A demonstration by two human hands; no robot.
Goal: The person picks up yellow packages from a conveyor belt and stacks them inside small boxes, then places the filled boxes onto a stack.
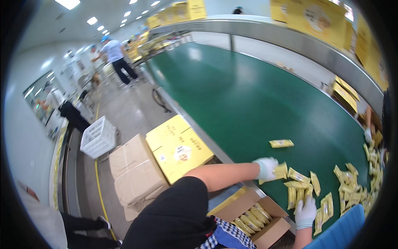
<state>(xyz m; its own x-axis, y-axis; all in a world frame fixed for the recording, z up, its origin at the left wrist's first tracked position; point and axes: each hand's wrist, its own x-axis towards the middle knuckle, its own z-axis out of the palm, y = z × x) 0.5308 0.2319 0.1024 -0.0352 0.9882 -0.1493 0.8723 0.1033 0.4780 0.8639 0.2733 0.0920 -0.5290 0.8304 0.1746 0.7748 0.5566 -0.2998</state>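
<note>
Yellow packets [297, 193]: a small group lying on the green belt [232, 91], close to its near long edge; several lie side by side, others at angles just beyond them.
Left hand [267, 168]: gloved, over the near edge of the belt, fingers wrapped about a packet [281, 170] at the left end of the group.
Right hand [306, 212]: gloved, fingers curved against the lower ends of the grouped packets; whether they grip or merely press, one cannot tell.
Step at the belt: judged to be gathering packets into a handful between both hands.
Next move: seems to call for lining up the packets and closing the right fingers evenly, without crushing the wrappers.
Lone packet [281, 143]: apart from the group, farther in from the near edge.
Packet heap [352, 186]: loose, toward the far edge of the belt.
Open box [271, 234]: brown cardboard beside the near edge, flaps spread; similar packets [251, 220] inside, laid side by side.
Yellow cartons [178, 147]: stacked flat near the belt's near edge, next to a brown wrapped bundle [137, 170], its contents hidden.
White crate [98, 137]: slatted, on the floor [124, 110]; contents too small to tell.
Co-worker's hand [368, 135]: gloved, at the far edge, above the heap.
</note>
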